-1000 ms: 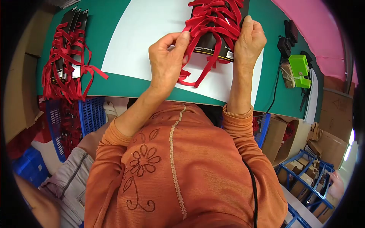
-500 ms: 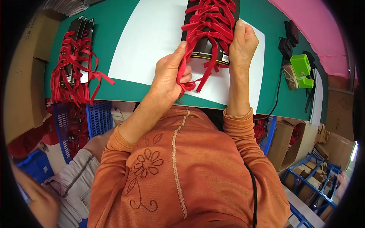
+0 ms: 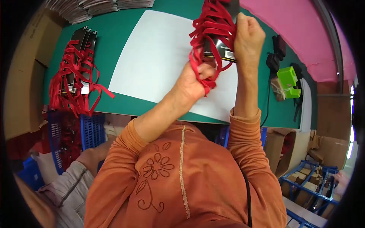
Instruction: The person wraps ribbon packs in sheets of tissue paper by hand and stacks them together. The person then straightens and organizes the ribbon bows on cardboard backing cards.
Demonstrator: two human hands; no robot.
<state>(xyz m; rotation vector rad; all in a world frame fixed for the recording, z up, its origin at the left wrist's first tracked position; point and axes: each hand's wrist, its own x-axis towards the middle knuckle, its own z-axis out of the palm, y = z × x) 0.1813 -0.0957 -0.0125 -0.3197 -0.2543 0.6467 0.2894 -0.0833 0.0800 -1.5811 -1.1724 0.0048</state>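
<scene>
Black printed cards (image 3: 224, 47) with red ribbons (image 3: 215, 29) looped across them are held up over a large white sheet (image 3: 152, 53). My right hand (image 3: 249, 36) is closed on the right edge of the cards, its fingertips curled inward. Below the cards' lower left end, my left hand (image 3: 195, 79) is closed around the hanging ribbon ends. On the left of the green table lies a stack of similar black cards with red ribbons (image 3: 72, 70), the loose ends spilling toward the front edge.
Paper stacks (image 3: 99, 7) line the back left. A bright green object (image 3: 288, 78) and black devices (image 3: 277, 53) sit at the right. Blue baskets (image 3: 93, 129) with red items are under the table. Another person's leg and arm show at lower left; cardboard boxes stand on both sides.
Both hands and the cards have shifted right. My left hand has turned inward, gathering the ribbon ends below the cards. The head view has shifted a little.
</scene>
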